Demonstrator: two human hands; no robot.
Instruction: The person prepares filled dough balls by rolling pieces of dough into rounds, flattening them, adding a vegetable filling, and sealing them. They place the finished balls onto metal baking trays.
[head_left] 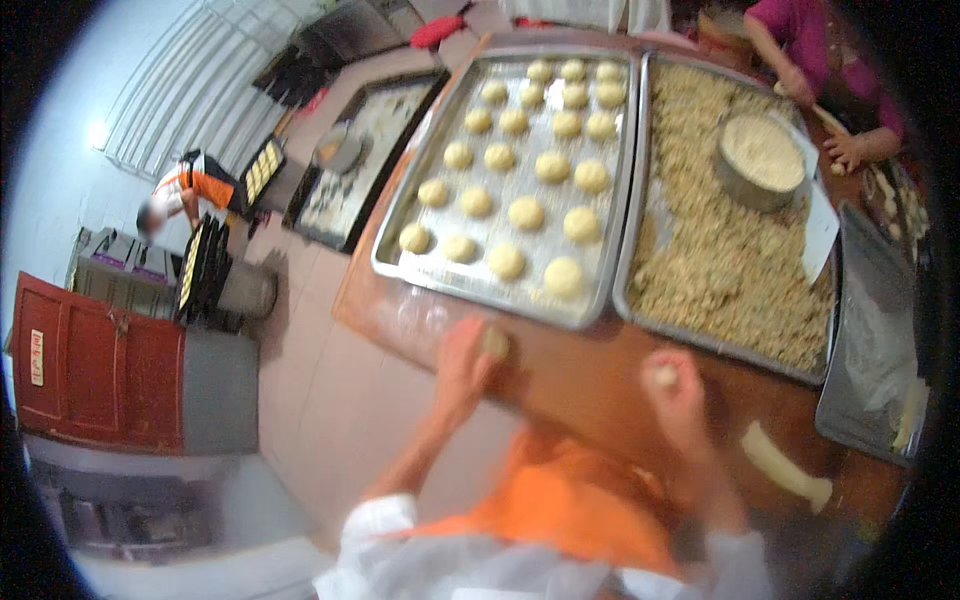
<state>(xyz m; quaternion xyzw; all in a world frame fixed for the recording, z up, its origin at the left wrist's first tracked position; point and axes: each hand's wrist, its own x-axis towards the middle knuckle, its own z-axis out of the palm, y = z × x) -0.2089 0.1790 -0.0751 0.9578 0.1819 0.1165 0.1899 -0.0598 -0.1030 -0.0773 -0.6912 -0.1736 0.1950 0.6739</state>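
Note:
My left hand [465, 355], slightly blurred, is closed on a pale dough piece [494, 344] at the wooden table's near edge. Fingers curl round a small pale lump [665, 376], probably dough, in my right hand [678, 395]. A long dough strip [780, 460] lies on the wood to the right of that hand. Beyond my hands is a metal tray [400, 263] bearing several round pale dough balls in rows. Beside it, a second tray [640, 320] is spread with crumbly filling, with a round metal container [755, 180] of pale granular stuff on it.
A co-worker's hand [848, 150] is at the upper right, near a magenta sleeve. A dark sheet pan [865, 390] lies right. Another person [195, 190] bends among baking trays [200, 270] at left. A large dark-rimmed tray [365, 150] and a red cabinet [95, 365] are also there.

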